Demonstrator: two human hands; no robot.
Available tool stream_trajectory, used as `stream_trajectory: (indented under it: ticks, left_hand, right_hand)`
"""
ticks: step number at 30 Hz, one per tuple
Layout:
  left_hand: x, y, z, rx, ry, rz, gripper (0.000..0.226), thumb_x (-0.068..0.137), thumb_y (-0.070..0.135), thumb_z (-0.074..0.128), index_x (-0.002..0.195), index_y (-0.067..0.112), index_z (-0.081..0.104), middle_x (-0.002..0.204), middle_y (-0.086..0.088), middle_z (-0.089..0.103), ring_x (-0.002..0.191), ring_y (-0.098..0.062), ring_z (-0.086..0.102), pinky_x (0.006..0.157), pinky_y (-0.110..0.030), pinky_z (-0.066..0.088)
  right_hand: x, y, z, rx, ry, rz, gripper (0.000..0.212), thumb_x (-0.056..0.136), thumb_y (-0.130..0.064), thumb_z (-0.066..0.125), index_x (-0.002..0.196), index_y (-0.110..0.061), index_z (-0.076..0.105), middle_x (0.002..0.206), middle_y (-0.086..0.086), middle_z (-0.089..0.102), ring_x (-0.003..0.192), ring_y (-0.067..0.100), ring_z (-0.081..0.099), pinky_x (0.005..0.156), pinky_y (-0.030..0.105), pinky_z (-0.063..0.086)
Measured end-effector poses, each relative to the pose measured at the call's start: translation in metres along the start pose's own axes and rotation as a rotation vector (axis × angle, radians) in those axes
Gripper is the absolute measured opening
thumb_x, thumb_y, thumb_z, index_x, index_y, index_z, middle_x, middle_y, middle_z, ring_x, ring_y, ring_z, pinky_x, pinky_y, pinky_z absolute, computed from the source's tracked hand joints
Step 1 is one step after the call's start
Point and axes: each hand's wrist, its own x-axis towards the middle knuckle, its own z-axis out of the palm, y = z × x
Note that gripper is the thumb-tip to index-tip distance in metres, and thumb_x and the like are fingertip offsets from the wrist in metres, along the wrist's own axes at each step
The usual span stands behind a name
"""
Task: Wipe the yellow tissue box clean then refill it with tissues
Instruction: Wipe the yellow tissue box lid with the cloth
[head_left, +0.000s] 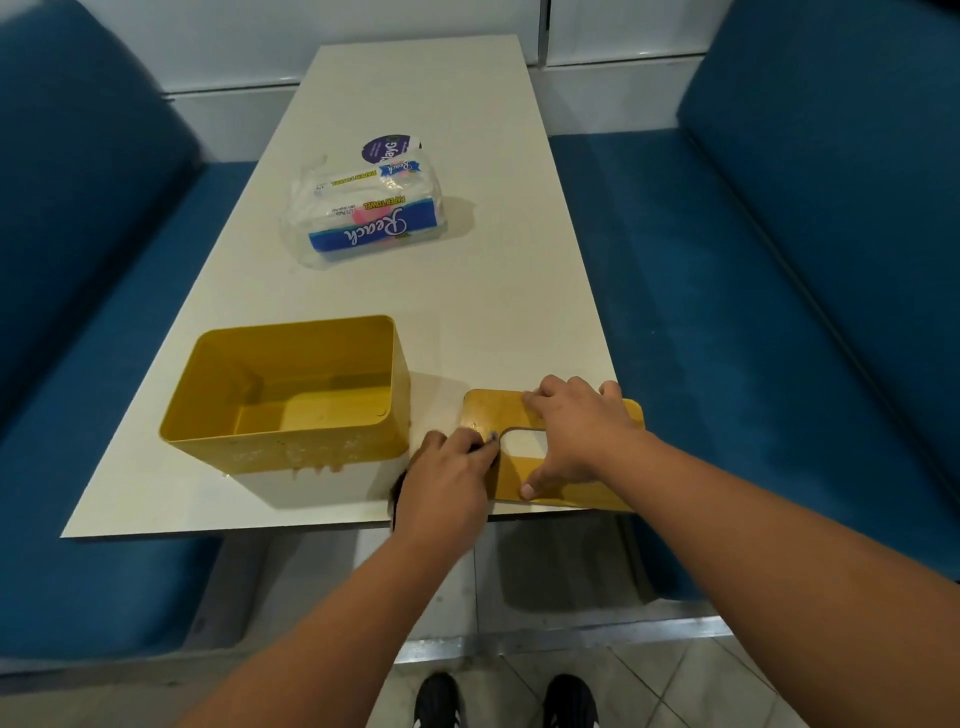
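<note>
Right hand (576, 431) lies flat, fingers spread, pinning the yellow lid (566, 467). Left hand (447, 480) curls over a dark cloth (399, 486) beside it; open tissue box (291, 389) further left.

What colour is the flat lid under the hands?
Yellow, like the box. The lid shows best in the head view.

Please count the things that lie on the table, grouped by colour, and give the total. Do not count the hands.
Yellow: 2, the open tissue box and its flat lid
White and blue: 1, the paper towel pack
Dark: 1, something under the left hand, mostly hidden; I cannot tell what it is
Total: 4
</note>
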Motion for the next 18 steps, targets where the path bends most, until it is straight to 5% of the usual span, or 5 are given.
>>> stream_trajectory:
  ticks: [3,9,18]
  left_hand:
    - [-0.036,-0.003,0.003,-0.073,0.044,0.131,0.043,0.083,0.013,0.068,0.124,0.026,0.064,0.112,0.007,0.063,0.088,-0.017,0.049,0.070,-0.028,0.047]
    - [0.035,-0.001,0.000,-0.023,0.039,-0.050,0.046,0.098,0.021,0.044,0.143,0.029,0.040,0.136,0.006,0.044,0.114,-0.023,0.037,0.096,-0.036,0.043]
    - [-0.019,-0.016,0.004,-0.016,0.030,0.183,0.046,0.085,0.016,0.066,0.130,0.024,0.059,0.117,0.004,0.062,0.096,-0.022,0.051,0.079,-0.034,0.051]
  right_hand:
    - [0.000,0.000,0.001,-0.003,0.009,-0.001,0.110,0.056,-0.079,0.069,0.146,-0.026,0.030,0.142,-0.003,0.037,0.129,0.024,0.036,0.103,0.052,0.029]
    - [0.000,0.000,0.000,-0.002,0.005,-0.007,0.108,0.057,-0.077,0.070,0.145,-0.026,0.032,0.140,-0.002,0.037,0.127,0.024,0.037,0.103,0.052,0.030]
    - [0.001,0.002,0.002,0.002,0.015,-0.005,0.109,0.057,-0.077,0.069,0.146,-0.027,0.030,0.143,-0.003,0.036,0.129,0.024,0.035,0.103,0.053,0.029]
